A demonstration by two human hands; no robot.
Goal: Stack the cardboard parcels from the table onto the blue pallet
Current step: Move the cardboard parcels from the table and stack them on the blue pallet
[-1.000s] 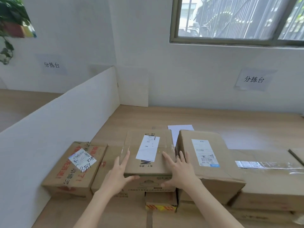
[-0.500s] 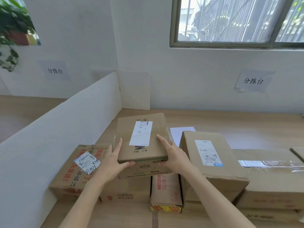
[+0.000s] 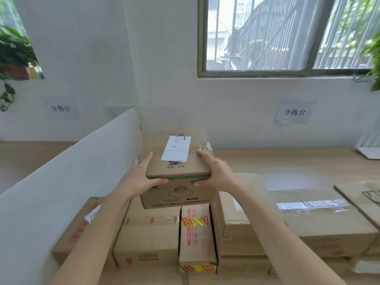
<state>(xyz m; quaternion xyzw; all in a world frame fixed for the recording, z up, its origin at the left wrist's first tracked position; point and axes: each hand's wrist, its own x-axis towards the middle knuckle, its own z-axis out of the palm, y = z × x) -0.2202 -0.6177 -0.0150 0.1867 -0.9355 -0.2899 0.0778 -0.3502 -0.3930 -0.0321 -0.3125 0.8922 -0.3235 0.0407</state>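
Wall sign [image 3: 294, 112] 分拣台, left hand [image 3: 139, 178] and right hand [image 3: 219, 172] gripping parcel [image 3: 158, 147] marked 中国·上海

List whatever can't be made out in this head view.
Head view only:
- Blue pallet: outside the frame.
- White label on the lifted brown cardboard parcel: print too small.
- Red-printed cardboard box at left: partly behind the left forearm.
- Flat cardboard piece: cut by the right edge.

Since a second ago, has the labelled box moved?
Yes. The labelled box, gripped by the left hand and right hand, has lifted up, clear of the red-taped box beneath.
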